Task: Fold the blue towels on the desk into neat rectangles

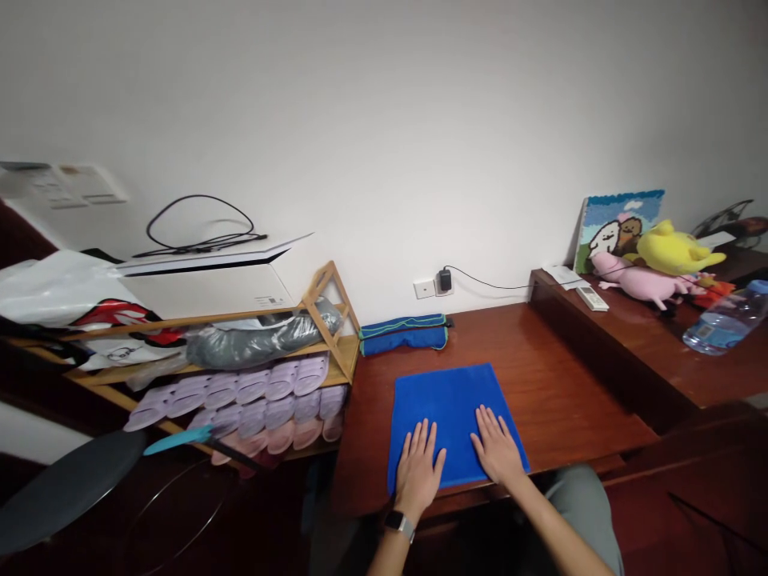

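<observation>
While both palms lie flat, fingers spread, my left hand (418,470) and right hand (497,448) press the blue towel's (451,404) near edge; it extends away across the counter (558,384).

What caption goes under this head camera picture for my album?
Both hands, left hand and right hand, press flat on a blue towel on a wooden desk.

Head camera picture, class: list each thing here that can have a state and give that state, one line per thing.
Blue cloth: spread flat on the desk, under both hands.
Left hand: open, palm down on the cloth.
Right hand: open, palm down on the cloth.
Charger: plugged into the wall socket.
Water bottle: lying on its side.
Rolled blue cloth: folded up by the wall.
</observation>
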`<move>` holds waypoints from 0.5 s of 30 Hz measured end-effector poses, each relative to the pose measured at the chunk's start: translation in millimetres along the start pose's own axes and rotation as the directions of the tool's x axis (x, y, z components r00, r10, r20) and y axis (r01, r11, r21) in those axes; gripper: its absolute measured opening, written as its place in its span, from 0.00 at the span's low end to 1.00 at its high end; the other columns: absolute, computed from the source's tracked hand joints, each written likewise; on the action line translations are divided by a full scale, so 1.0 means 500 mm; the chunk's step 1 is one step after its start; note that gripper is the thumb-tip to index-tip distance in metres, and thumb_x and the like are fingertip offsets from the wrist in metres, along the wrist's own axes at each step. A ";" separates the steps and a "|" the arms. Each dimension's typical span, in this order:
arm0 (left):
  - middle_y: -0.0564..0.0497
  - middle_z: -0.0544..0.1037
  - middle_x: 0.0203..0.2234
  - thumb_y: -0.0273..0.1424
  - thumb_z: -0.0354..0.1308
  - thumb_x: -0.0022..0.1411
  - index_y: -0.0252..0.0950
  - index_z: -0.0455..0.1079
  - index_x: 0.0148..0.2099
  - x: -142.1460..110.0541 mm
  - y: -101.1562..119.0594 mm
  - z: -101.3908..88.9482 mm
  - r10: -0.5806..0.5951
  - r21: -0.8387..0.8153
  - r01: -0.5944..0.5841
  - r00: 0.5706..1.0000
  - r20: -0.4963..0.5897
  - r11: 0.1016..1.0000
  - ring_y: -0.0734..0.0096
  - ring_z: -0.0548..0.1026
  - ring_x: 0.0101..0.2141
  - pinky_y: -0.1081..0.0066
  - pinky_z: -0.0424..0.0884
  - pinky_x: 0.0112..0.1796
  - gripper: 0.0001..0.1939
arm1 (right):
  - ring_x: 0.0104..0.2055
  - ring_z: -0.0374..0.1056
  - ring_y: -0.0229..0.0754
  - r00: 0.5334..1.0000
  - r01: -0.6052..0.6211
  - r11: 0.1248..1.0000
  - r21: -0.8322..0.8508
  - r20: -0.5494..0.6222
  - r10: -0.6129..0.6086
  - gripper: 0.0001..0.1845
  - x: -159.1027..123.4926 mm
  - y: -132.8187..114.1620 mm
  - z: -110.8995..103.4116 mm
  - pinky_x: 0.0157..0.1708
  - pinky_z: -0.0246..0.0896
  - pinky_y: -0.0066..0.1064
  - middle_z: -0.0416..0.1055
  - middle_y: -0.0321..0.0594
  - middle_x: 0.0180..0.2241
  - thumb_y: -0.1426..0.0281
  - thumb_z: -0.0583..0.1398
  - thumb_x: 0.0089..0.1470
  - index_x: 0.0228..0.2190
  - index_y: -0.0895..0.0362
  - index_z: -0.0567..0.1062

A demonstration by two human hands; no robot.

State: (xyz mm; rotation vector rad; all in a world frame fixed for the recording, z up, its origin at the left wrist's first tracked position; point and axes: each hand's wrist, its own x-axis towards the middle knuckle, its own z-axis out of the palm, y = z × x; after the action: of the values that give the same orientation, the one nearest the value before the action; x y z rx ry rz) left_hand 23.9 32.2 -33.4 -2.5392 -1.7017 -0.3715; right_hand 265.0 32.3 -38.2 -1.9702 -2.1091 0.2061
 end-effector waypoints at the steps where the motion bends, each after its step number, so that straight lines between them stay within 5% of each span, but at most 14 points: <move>1: 0.46 0.55 0.74 0.46 0.41 0.77 0.43 0.44 0.78 -0.010 -0.012 -0.002 -0.019 0.010 0.019 1.000 -0.003 1.000 0.56 0.56 0.72 0.48 0.57 0.68 0.33 | 0.77 0.40 0.47 0.999 -0.034 0.999 -0.008 -0.005 0.034 0.40 -0.003 0.017 -0.002 0.74 0.32 0.46 0.43 0.43 0.74 0.50 0.37 0.71 0.73 0.60 0.51; 7: 0.45 0.55 0.74 0.47 0.40 0.76 0.41 0.48 0.77 -0.043 -0.021 -0.010 -0.077 0.021 0.077 0.997 0.018 0.997 0.55 0.56 0.72 0.48 0.57 0.69 0.33 | 0.77 0.40 0.48 0.995 -0.097 0.995 -0.027 -0.005 0.097 0.40 -0.016 0.078 -0.005 0.74 0.34 0.47 0.43 0.45 0.75 0.52 0.37 0.71 0.73 0.61 0.50; 15: 0.47 0.55 0.74 0.42 0.37 0.78 0.39 0.51 0.76 0.047 0.073 -0.043 0.012 -0.055 -0.013 1.000 -0.012 0.998 0.59 0.53 0.72 0.51 0.54 0.70 0.30 | 0.77 0.37 0.48 1.000 -0.015 0.999 -0.028 0.006 0.015 0.38 0.001 0.011 -0.009 0.74 0.31 0.46 0.42 0.46 0.75 0.56 0.38 0.71 0.72 0.64 0.52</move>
State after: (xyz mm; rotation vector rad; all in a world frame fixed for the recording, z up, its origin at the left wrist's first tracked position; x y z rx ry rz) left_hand 62.4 35.2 -4.2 -2.5797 -1.6944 -0.4374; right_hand 271.5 32.7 -35.4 -2.0043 -2.1130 0.1864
